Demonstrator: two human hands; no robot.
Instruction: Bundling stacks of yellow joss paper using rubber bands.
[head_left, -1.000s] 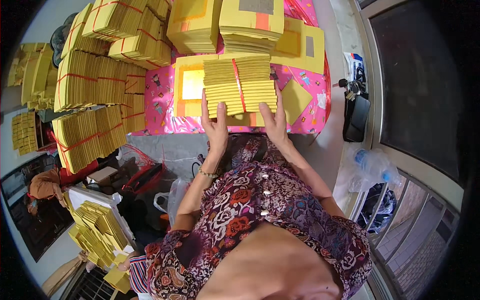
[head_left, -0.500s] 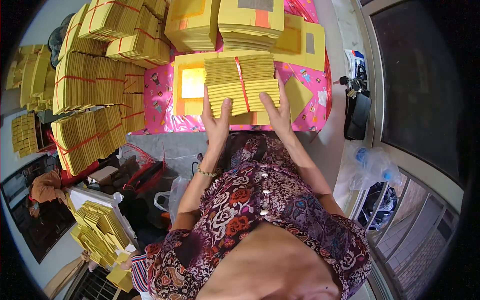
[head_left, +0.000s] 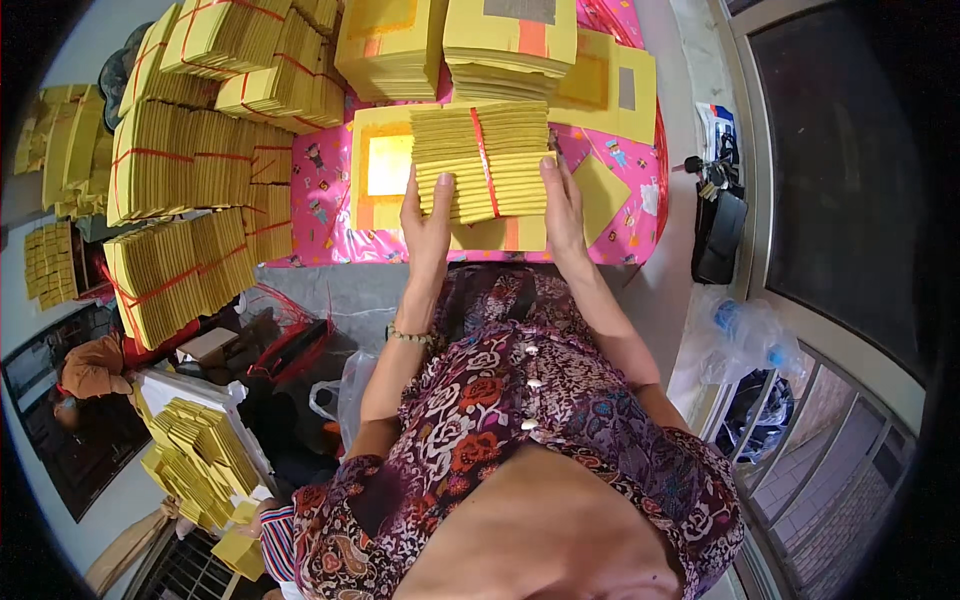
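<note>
A bundle of folded yellow paper (head_left: pixel 515 185), bound by a red strap across its middle, is held between my two hands. On its left end my left hand (head_left: pixel 428 220) presses, thumb on the near face and fingers along the side. Gripping the right end is my right hand (head_left: pixel 564 208), its thumb near the top of the bright near face. Beneath the bundle lie flat yellow sheets (head_left: pixel 378 215), one with a shiny pale gold square. The pink printed cloth (head_left: pixel 320 230) covers the table under them.
Strapped yellow bundles (head_left: pixel 180 170) are piled high on the left. Two tall paper stacks (head_left: pixel 505 60) stand at the back. A phone-like black case (head_left: pixel 722 232) and keys (head_left: pixel 712 178) lie on the right ledge, with plastic bottles (head_left: pixel 745 330) nearer. At lower left another person's striped sleeve (head_left: pixel 278 540) shows beside more yellow pieces.
Both thumbs have shifted on the bundle, the right one upward along its face. The bundle has tipped slightly, its lower edge rising a little, and stays between my hands.
</note>
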